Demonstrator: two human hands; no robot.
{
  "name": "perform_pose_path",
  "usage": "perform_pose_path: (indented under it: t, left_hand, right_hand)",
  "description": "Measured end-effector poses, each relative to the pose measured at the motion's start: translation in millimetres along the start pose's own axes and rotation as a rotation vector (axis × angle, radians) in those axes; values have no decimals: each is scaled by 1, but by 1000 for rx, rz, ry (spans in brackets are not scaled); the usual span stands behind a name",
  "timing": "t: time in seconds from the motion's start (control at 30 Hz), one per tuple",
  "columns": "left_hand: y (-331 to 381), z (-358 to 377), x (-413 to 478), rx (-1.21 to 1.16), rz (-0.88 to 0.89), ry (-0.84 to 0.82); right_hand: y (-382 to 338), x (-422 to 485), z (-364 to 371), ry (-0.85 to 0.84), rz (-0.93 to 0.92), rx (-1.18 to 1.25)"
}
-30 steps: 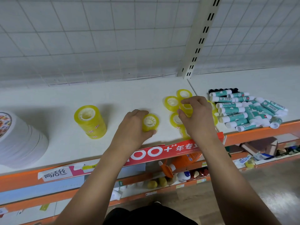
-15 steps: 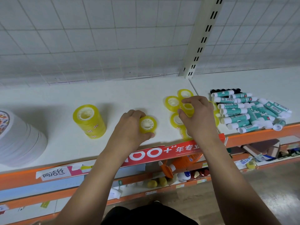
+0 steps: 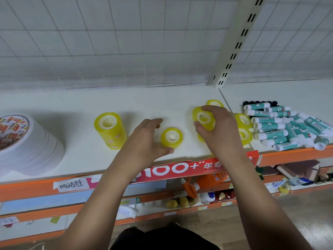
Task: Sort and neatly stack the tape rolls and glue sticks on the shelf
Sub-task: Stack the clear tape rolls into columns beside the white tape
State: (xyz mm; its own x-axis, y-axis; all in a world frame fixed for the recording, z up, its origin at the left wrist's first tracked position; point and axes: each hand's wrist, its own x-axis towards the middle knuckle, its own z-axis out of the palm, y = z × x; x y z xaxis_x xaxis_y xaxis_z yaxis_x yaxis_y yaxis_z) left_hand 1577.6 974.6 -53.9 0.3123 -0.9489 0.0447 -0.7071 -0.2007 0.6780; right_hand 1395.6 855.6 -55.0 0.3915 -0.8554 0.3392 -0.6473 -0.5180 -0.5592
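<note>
Right hand (image 3: 219, 131) grips a tape roll (image 3: 203, 117) (left hand (image 3: 144, 139) relaxed).

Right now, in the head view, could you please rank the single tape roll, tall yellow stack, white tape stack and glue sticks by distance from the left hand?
From the left hand:
1. Single tape roll, just right of it.
2. Tall yellow stack, to its left.
3. White tape stack, far left.
4. Glue sticks, far right.

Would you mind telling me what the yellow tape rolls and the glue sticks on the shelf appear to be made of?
Yellow tape rolls: likely clear plastic film, glossy and translucent yellow, wound on a white core, probably plastic. Glue sticks: probably plastic tubes, smooth white with teal printed labels; too small to be sure.
</note>
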Motion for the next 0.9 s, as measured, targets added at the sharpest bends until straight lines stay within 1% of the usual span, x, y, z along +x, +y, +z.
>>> perform_pose_path:
  t: [0.07, 0.1, 0.2, 0.27, 0.43, 0.57, 0.67, 0.77, 0.9]
  left_hand:
    - [-2, 0, -2, 9, 14, 9]
    - [-3, 0, -2, 18, 26, 17]
    - [-7, 0, -5, 30, 49, 42]
    - [-8, -1, -6, 36, 57, 50]
    - [-12, -1, -10, 39, 60, 40]
    - [-13, -1, -10, 42, 61, 33]
    - [-12, -1, -8, 52, 46, 18]
    - [-10, 0, -3, 109, 4, -6]
    - [-8, 2, 6, 139, -19, -36]
  right_hand:
    - [-20, -5, 2, -82, -68, 106]
    - [-28, -8, 4, -119, -103, 121]
    - [-41, -15, 12, -193, -184, 117]
    - [-44, -19, 18, -229, -203, 104]
    - [-41, -24, 27, -295, -165, 67]
    - [-38, -23, 23, -344, -150, 83]
    - [-32, -21, 12, -388, -66, 86]
    - [-27, -15, 7, -465, 11, 28]
    - [-30, -10, 7, -489, 10, 48]
